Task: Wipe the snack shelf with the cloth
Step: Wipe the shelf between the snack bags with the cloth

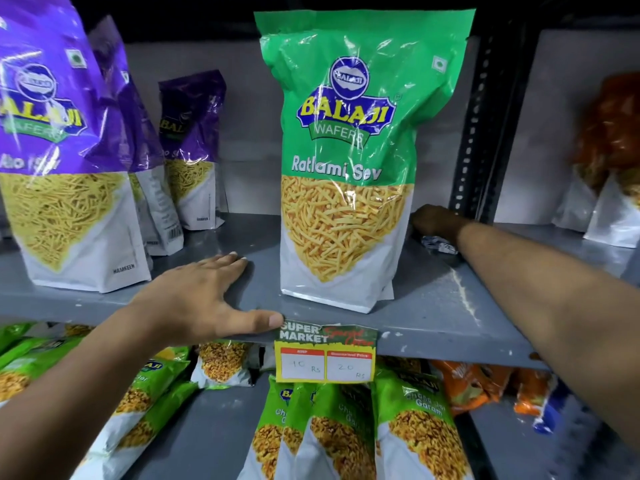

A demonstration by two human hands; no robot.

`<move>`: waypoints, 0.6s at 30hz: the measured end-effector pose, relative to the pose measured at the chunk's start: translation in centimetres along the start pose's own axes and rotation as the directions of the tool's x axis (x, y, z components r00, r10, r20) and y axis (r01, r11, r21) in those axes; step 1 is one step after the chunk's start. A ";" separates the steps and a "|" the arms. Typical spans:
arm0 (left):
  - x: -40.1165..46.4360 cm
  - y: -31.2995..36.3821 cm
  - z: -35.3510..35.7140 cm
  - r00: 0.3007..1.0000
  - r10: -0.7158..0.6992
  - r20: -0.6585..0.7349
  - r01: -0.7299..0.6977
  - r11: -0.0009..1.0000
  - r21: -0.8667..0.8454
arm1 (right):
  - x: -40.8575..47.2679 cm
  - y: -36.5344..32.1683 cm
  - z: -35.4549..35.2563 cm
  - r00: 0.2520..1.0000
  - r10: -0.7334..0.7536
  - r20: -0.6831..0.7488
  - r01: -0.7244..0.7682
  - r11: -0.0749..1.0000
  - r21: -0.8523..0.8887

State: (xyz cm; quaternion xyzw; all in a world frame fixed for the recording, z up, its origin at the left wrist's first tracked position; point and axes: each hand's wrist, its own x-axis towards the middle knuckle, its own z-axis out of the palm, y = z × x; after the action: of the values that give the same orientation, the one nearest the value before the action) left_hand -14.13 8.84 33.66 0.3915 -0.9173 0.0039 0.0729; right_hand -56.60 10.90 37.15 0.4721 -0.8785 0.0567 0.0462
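The grey metal snack shelf (pixel 242 296) runs across the middle of the view. My left hand (pixel 204 299) lies flat and open on its front part, thumb at the shelf's front edge, just left of a tall green Ratlami Sev bag (pixel 346 161). My right hand (pixel 433 221) reaches deep to the back of the shelf, right of that bag, pressed down on a crumpled whitish cloth (pixel 438 244) of which only a small bit shows under the wrist.
Purple snack bags (pixel 65 161) stand on the shelf's left, one more purple bag (pixel 194 147) behind. A black slotted upright (pixel 474 133) rises at the right, orange bags (pixel 613 150) beyond it. A price tag (pixel 325 355) hangs from the front edge; green packets (pixel 346 431) fill the lower shelf.
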 end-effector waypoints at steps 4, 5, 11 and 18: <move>0.1 -0.1 -0.1 1.000 -0.002 -0.008 0.002 1.000 -0.004 | -0.6 0.5 -0.6 0.992 0.071 0.103 -0.065 0.996 -0.060; 0.1 0.0 -0.1 1.000 -0.001 -0.004 0.001 1.000 -0.003 | -0.4 0.6 -0.5 0.989 0.076 0.130 -0.065 0.994 -0.086; -0.1 -0.4 -0.4 1.000 -0.018 0.000 0.018 1.000 0.012 | -0.1 -1.4 0.2 0.996 0.020 0.084 -0.021 1.000 0.007; -0.7 1.5 2.3 1.000 0.007 0.009 -0.006 0.998 -0.068 | 0.2 2.0 1.2 0.991 0.134 0.016 -0.135 0.988 0.073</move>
State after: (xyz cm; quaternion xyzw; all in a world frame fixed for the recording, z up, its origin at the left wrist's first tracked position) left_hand -14.97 10.26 31.41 0.3858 -0.9185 -0.0288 0.0817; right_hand -58.43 11.64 35.91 0.4135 -0.9059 0.0894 0.0198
